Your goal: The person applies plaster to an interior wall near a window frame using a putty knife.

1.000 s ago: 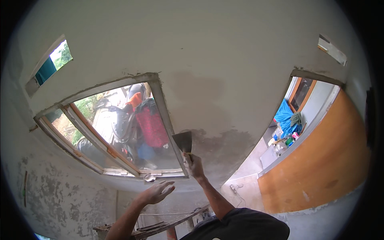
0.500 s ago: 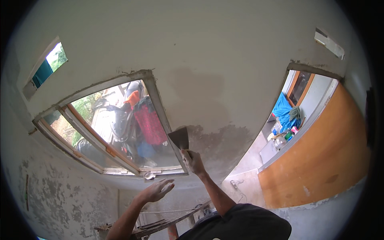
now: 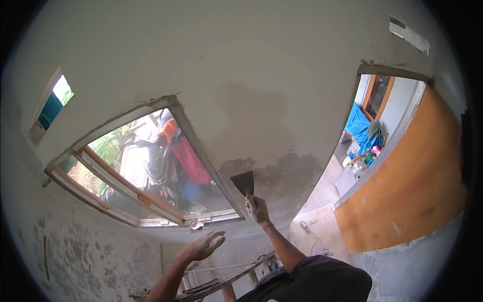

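Observation:
My right hand (image 3: pixel 258 209) is closed round the handle of a wide putty knife (image 3: pixel 244 183). Its dark, flared blade points up and lies at the wall, over the lower left of a rough, darker grey patch (image 3: pixel 287 171). The blade stands a little to the right of the window frame (image 3: pixel 198 146). Below the sill, my left hand (image 3: pixel 203 245) hangs free of any surface with its fingers stretched out and nothing in it. White dust or plaster coats both hands.
Beneath my arms runs a wooden plank scaffold (image 3: pixel 226 283). A small pale object (image 3: pixel 196 225) sits on the window sill. To the right are a doorway with a blue cloth (image 3: pixel 357 128) and an orange-brown panel (image 3: pixel 402 186). A cable (image 3: pixel 314 234) lies on the floor.
The putty knife has moved right, away from the window frame, and its blade has turned slightly. More grey patch shows left of it. My left hand stays stretched out; the view has shifted.

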Tool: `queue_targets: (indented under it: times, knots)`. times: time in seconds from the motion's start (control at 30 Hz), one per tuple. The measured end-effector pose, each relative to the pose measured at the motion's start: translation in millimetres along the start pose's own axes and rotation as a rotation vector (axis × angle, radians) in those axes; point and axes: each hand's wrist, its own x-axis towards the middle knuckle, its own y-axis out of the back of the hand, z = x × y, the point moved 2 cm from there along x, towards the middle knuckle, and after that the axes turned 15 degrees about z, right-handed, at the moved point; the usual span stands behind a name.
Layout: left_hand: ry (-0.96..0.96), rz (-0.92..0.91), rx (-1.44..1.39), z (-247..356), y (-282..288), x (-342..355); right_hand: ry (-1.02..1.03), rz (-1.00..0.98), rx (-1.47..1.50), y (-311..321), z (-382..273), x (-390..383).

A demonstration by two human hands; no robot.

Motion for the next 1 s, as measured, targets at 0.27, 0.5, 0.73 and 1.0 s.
queue_targets:
  times: [0.27, 0.5, 0.73, 1.0]
  knots:
    - [-0.009, -0.002, -0.011, -7.0, -5.3, 1.9, -0.098, -0.013, 0.096, -3.6, -47.6, 10.4]
    - [-0.042, -0.008, -0.023, -14.2, -7.8, -3.1, -0.020, 0.122, -0.050, 3.3, -12.6, 3.6]
    - [-0.028, -0.022, -0.047, -1.6, -8.1, -0.6, -0.115, 0.166, -0.036, 6.7, 1.9, 7.1]
    - [-0.007, -0.007, -0.052, -5.5, -7.8, -4.4, -0.166, 0.155, -0.001, 1.6, -26.8, 2.5]
